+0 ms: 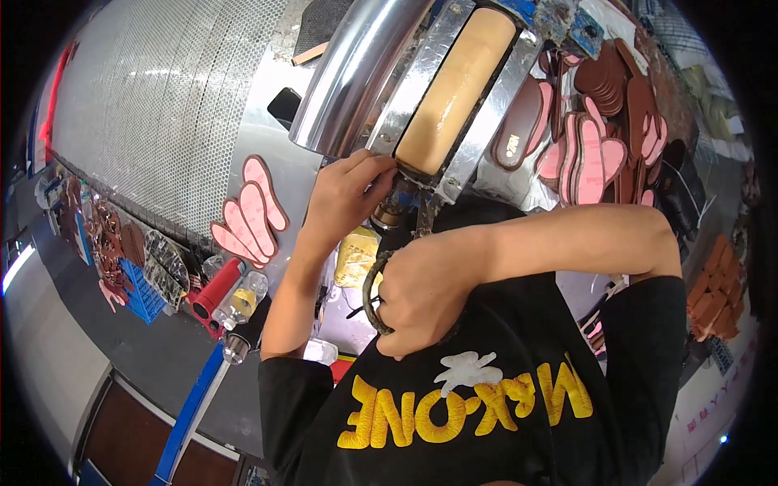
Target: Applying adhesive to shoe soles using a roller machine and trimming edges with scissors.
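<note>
- A person in a black shirt (478, 340) with yellow lettering, seen from above, has both bare hands at a roller machine.
- The left hand (348, 193) reaches up to the near end of the machine, its fingers bent together at the lower left corner of the tan roller (458, 89); whether anything is pinched between them cannot be told.
- The right hand (425, 296) is nearer the body, curled firmly around a dark looped handle (371, 296), whose rounded bow sticks out on the left of the knuckles; the rest of the tool is mostly hidden.
- The tan roller slants upward to the right, lying between two scuffed metal bars; a shiny steel cylinder (352, 81) runs alongside on its left.
- Left of the left forearm, a fan of overlapping pink sole pieces (253, 215) with brown edges lies on a grey metal table (296, 174), next to a pale perforated belt (162, 105).
- Right of the roller is a crowded pile of brown and pink sole pieces (592, 154).
- Farther down on the left are a red bottle (217, 289), a clear plastic bottle (250, 293) and a blue crate (142, 292).
- Below the left wrist, a yellow item (356, 257) shows between the forearms.
</note>
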The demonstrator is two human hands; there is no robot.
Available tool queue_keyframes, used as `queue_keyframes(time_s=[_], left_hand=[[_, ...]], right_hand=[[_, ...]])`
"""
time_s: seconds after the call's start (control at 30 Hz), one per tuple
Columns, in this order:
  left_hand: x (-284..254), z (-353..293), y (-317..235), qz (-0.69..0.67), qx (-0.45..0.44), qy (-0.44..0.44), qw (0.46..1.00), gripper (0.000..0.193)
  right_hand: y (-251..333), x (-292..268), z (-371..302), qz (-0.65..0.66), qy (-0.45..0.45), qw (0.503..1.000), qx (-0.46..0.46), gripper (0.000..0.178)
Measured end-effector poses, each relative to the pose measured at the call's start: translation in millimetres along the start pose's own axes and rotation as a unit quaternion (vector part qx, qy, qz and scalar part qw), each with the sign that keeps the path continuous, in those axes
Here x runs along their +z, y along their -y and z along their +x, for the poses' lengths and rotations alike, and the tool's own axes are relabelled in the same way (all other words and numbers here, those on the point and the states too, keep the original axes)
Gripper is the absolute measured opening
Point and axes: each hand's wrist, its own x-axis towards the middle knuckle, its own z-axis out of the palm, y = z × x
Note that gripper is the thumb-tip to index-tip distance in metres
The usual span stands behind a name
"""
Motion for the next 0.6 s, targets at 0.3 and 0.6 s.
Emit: queue_keyframes(time_s=[0.3, 0.6], left_hand=[[-1.9, 0.3, 2.5, 0.002, 0.020, 0.011, 1.000, 0.022], [-10.1, 0.3, 0.2, -0.094, -0.069, 0.053, 0.992, 0.026]], right_hand=[[-17.9, -27.1, 2.0, 0.056, -0.055, 0.996, 0.045, 0.031], [-36.1, -52.9, -28.1, 0.023, -0.215, 0.965, 0.149, 0.039]])
